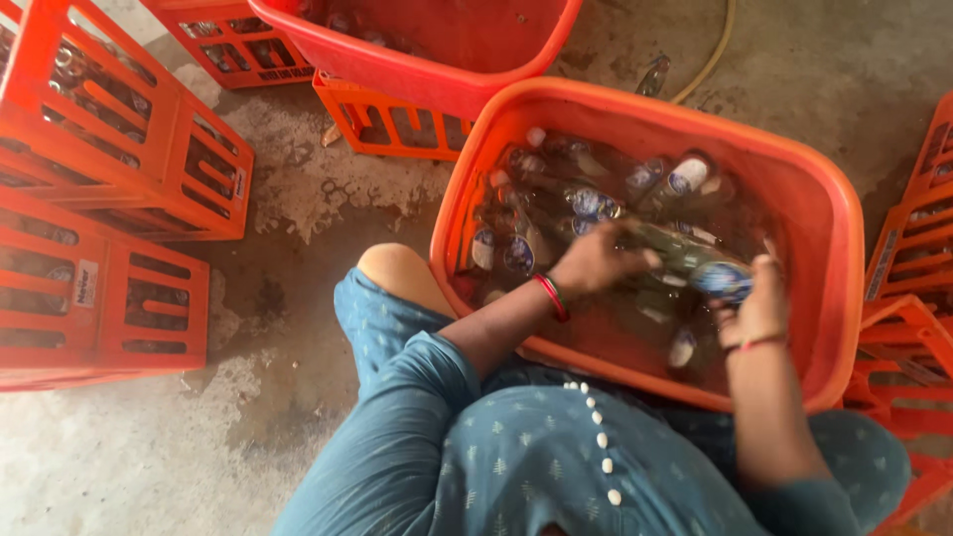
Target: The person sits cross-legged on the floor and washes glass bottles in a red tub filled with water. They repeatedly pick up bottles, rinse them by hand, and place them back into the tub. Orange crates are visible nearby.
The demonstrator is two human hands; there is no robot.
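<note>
A person in a blue patterned garment bends over an orange tub that holds water and many glass bottles. Both hands work on one green glass bottle held just above the water, in the near right part of the tub. The bottle lies almost flat, its long axis running left to right with a slight drop toward the near right. Its labelled, wider end points right and its narrower end points left.

The left hand, with a red bangle at the wrist, has its grip wrapped around the left, narrow end of the bottle, fingers pressed together on the glass. The right hand, with a thin red thread at the wrist, closes its grip on the right, labelled end from the near side.

Other bottles lie sunk in the water at the far left of the tub, pointing many ways. A second orange tub stands beyond, resting on an orange crate. Stacked orange crates stand at the left on the wet concrete floor, and further crates stand at the right.
</note>
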